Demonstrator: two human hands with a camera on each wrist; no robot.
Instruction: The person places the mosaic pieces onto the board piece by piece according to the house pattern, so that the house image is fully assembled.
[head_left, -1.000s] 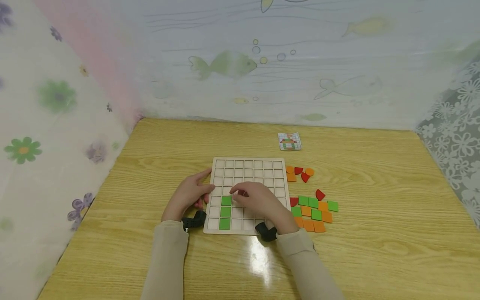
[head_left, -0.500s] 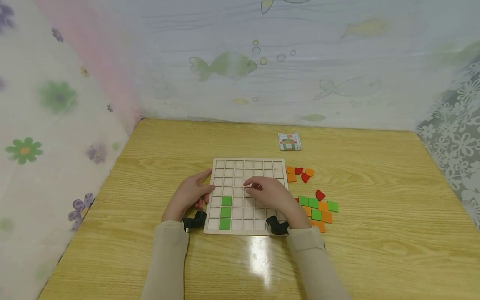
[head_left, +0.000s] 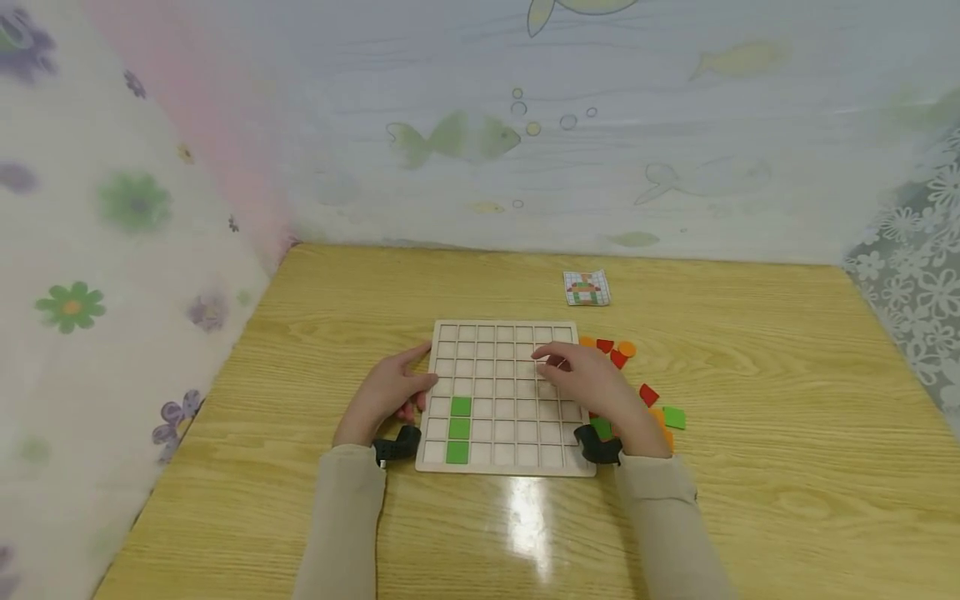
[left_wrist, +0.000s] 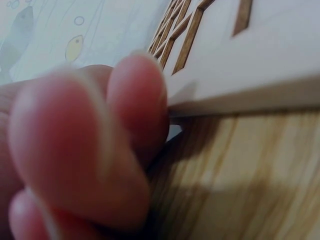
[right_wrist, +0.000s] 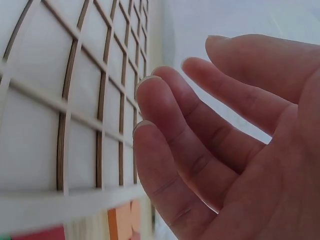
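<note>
A pale wooden grid board (head_left: 483, 468) lies flat on the table, with three green square tiles (head_left: 459, 429) in its second column from the left. My left hand (head_left: 384, 396) rests at the board's left edge. Its thumb and index finger touch that edge, while the other fingers curl in close beside it, as the left wrist view shows. Over the right part of the board hovers my right hand (head_left: 592, 385), fingers loosely bent. The right wrist view shows nothing between its fingers (right_wrist: 165, 120). Loose tiles beside the board are partly hidden behind this hand.
To the right of the board lie orange discs (head_left: 627, 350), red quarter-round pieces (head_left: 648, 394), a green square tile (head_left: 674, 417) and several other tiles. A small pattern card (head_left: 587, 288) sits behind the board. Patterned cloth (head_left: 450, 192) hangs at the table's back.
My right hand has moved rightward across the board, away from the green tiles. My left hand stays at the left edge. The head view has shifted slightly.
</note>
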